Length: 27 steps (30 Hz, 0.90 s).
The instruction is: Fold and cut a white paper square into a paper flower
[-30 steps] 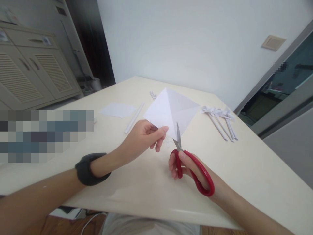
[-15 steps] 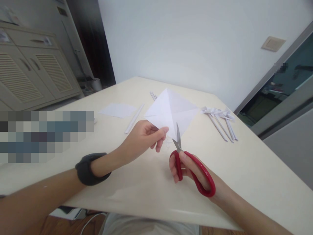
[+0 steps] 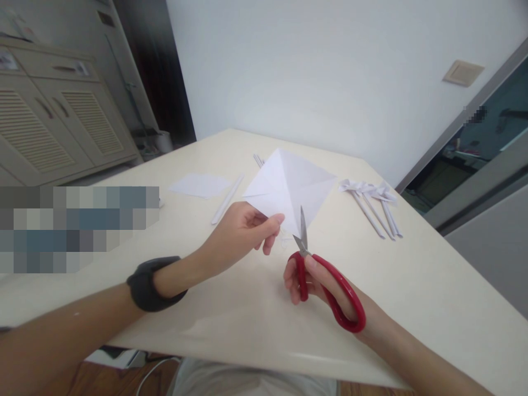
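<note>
table [image 3: 412, 286] of pale cream carries paper rolls [image 3: 377, 209] at right; above it a creased paper [image 3: 289, 184] is pinched by the left hand [image 3: 241, 231], while the right hand [image 3: 325, 286] grips red scissors [image 3: 325, 278], blades at its lower corner.

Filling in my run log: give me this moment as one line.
left hand: holds creased white paper square | right hand: red-handled scissors, blades at paper's lower corner | cream table: folded white paper pieces

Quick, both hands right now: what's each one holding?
Left hand: pinching the creased white paper square, held above the table.
Right hand: closed on the red-handled scissors, blades at the paper's lower corner.
</note>
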Each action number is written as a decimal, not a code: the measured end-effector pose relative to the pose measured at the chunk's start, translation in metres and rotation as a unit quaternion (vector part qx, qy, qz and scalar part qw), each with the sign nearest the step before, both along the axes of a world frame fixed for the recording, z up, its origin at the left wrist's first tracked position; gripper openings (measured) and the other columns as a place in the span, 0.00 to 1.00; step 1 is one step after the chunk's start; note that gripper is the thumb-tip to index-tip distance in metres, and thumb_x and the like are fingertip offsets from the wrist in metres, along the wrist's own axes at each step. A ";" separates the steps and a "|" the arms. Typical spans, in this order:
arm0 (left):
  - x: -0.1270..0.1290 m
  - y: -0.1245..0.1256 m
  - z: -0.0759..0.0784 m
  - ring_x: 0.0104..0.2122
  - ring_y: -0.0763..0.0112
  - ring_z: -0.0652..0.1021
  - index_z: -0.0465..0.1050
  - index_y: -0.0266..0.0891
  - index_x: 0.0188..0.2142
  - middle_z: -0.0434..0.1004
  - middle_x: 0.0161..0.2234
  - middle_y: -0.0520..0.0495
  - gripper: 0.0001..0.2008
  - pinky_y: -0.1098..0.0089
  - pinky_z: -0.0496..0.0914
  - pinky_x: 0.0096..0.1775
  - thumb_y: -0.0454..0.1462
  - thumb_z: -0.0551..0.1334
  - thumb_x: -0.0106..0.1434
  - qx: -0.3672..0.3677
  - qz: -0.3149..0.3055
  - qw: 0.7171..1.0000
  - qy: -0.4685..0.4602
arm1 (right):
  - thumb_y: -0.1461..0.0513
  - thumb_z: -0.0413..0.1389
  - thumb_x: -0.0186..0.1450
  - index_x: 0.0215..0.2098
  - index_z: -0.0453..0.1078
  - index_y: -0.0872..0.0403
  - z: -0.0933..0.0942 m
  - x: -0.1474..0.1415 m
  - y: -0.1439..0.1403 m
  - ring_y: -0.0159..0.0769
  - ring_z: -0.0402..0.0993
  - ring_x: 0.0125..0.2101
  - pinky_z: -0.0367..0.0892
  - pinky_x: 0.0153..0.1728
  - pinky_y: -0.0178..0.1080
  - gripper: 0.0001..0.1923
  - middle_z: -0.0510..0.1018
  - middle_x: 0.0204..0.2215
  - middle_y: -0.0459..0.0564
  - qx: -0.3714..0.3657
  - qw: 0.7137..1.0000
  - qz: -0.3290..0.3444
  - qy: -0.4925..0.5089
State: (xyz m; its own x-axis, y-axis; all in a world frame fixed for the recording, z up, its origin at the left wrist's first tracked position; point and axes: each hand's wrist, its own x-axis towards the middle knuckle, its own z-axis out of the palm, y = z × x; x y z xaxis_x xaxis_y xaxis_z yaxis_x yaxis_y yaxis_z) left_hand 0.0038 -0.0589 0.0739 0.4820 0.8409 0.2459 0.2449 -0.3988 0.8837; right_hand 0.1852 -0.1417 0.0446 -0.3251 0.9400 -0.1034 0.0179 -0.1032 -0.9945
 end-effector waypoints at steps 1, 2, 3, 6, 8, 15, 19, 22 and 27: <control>0.000 0.001 -0.001 0.17 0.78 0.66 0.64 0.36 0.15 0.68 0.13 0.52 0.20 0.76 0.62 0.22 0.41 0.54 0.62 0.003 0.002 1.000 -0.004 | 0.50 0.41 0.67 0.38 0.69 0.55 0.000 0.000 0.000 0.33 0.67 0.32 0.59 0.36 0.37 0.21 0.72 0.28 0.49 0.001 1.000 0.000 0.000; 0.000 0.001 -0.002 0.16 0.78 0.66 0.65 0.36 0.16 0.68 0.13 0.52 0.20 0.76 0.62 0.22 0.41 0.54 0.62 0.004 0.004 1.000 -0.005 | 0.50 0.41 0.67 0.38 0.69 0.55 -0.001 0.001 0.000 0.33 0.67 0.32 0.59 0.36 0.37 0.21 0.72 0.28 0.49 0.002 1.000 -0.001 -0.001; 0.000 0.002 -0.003 0.16 0.78 0.66 0.65 0.36 0.16 0.68 0.14 0.52 0.20 0.76 0.62 0.22 0.41 0.54 0.62 0.005 0.004 1.000 -0.004 | 0.50 0.41 0.68 0.38 0.69 0.55 -0.001 0.001 0.000 0.33 0.67 0.32 0.59 0.36 0.37 0.21 0.72 0.28 0.49 0.003 1.000 -0.002 -0.002; 0.000 0.002 -0.004 0.16 0.78 0.66 0.64 0.36 0.15 0.68 0.13 0.52 0.20 0.76 0.62 0.22 0.41 0.54 0.62 0.004 0.000 1.000 -0.005 | 0.50 0.41 0.67 0.38 0.69 0.55 -0.001 0.001 -0.001 0.33 0.67 0.32 0.59 0.36 0.37 0.21 0.72 0.28 0.49 0.002 1.000 -0.003 -0.006; 0.001 0.002 -0.003 0.16 0.78 0.66 0.64 0.36 0.15 0.68 0.13 0.52 0.20 0.76 0.62 0.21 0.41 0.54 0.62 0.004 -0.001 1.000 -0.012 | 0.50 0.42 0.67 0.38 0.69 0.55 0.000 0.000 -0.001 0.33 0.67 0.31 0.60 0.36 0.37 0.21 0.72 0.28 0.49 0.000 1.000 -0.003 -0.006; 0.000 0.002 -0.003 0.16 0.78 0.66 0.64 0.36 0.15 0.68 0.13 0.53 0.20 0.76 0.61 0.21 0.41 0.54 0.62 -0.003 -0.002 1.000 -0.015 | 0.49 0.42 0.66 0.37 0.69 0.56 0.001 -0.001 0.001 0.33 0.67 0.30 0.60 0.35 0.37 0.22 0.72 0.28 0.49 0.006 1.000 -0.005 -0.005; 0.000 0.002 -0.003 0.16 0.78 0.66 0.65 0.36 0.15 0.68 0.13 0.53 0.21 0.76 0.62 0.22 0.42 0.54 0.62 -0.004 0.000 1.000 -0.008 | 0.49 0.42 0.67 0.37 0.69 0.55 0.000 -0.001 0.001 0.33 0.67 0.31 0.60 0.35 0.37 0.22 0.72 0.28 0.49 0.002 1.000 -0.002 0.000; 0.000 0.001 -0.001 0.16 0.78 0.66 0.65 0.36 0.15 0.68 0.13 0.53 0.21 0.76 0.62 0.23 0.41 0.54 0.62 -0.009 -0.002 1.000 -0.004 | 0.49 0.41 0.67 0.38 0.69 0.55 -0.001 -0.001 -0.001 0.33 0.67 0.31 0.60 0.36 0.37 0.22 0.72 0.28 0.49 0.005 1.000 -0.006 -0.008; 0.000 -0.002 0.005 0.17 0.78 0.66 0.65 0.36 0.15 0.68 0.13 0.53 0.20 0.76 0.62 0.23 0.40 0.55 0.62 -0.026 -0.005 1.000 0.006 | 0.50 0.41 0.68 0.38 0.69 0.55 0.000 -0.002 -0.001 0.33 0.67 0.32 0.59 0.37 0.37 0.22 0.72 0.29 0.49 0.003 1.000 0.002 -0.006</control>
